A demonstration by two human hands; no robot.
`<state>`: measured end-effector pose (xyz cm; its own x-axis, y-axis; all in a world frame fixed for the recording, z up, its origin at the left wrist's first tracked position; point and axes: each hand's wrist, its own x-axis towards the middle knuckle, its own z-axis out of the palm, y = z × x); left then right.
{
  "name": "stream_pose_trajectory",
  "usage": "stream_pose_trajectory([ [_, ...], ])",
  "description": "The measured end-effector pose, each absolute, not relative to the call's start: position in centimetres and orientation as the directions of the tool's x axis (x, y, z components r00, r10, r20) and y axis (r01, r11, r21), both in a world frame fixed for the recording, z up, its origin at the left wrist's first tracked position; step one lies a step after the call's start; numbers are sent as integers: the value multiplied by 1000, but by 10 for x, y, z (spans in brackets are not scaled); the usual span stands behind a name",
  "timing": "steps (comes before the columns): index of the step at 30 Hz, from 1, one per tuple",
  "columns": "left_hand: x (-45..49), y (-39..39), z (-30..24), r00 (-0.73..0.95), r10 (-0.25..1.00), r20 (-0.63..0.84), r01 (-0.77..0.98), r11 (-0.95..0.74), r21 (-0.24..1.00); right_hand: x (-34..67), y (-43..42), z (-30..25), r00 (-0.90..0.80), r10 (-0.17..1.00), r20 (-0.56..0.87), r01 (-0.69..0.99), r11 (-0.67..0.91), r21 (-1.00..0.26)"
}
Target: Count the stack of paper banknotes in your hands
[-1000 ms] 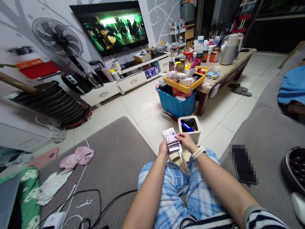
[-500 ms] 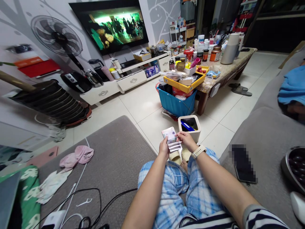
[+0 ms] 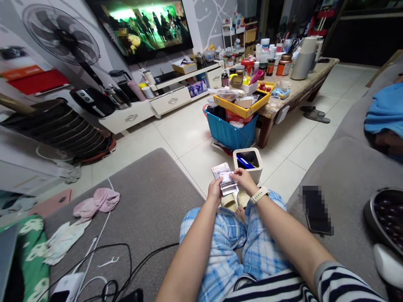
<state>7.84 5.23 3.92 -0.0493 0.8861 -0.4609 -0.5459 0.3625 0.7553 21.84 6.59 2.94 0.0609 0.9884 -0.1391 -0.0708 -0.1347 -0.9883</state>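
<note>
Between both hands, banknotes.

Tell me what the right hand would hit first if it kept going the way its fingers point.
The right hand points left at the stack of papers it already pinches, so that comes first. Just past it is the left hand, holding the same stack. Depth between them is hard to judge.

Just beyond the hands a white bin blocks the way forward, with a blue basket behind it. Left of them, bare floor tiles lie open; right, the grey sofa seat is free up to a phone.
</note>
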Motion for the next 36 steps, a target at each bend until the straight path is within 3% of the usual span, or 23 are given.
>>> stream_pose_trajectory([
  [9, 82, 54, 40, -64, 869, -490, -582, 366, 726, 218, 68, 29, 13, 997, -77, -79, -76, -994],
  [19, 83, 55, 42, -87, 822, -563, -592, 412, 693, 216, 64, 38, -79, 984, -162, -225, -176, -959],
  [36, 83, 55, 43, -68, 847, -527, -599, 387, 701, 216, 65, 41, -78, 983, -168, -209, -181, -961],
])
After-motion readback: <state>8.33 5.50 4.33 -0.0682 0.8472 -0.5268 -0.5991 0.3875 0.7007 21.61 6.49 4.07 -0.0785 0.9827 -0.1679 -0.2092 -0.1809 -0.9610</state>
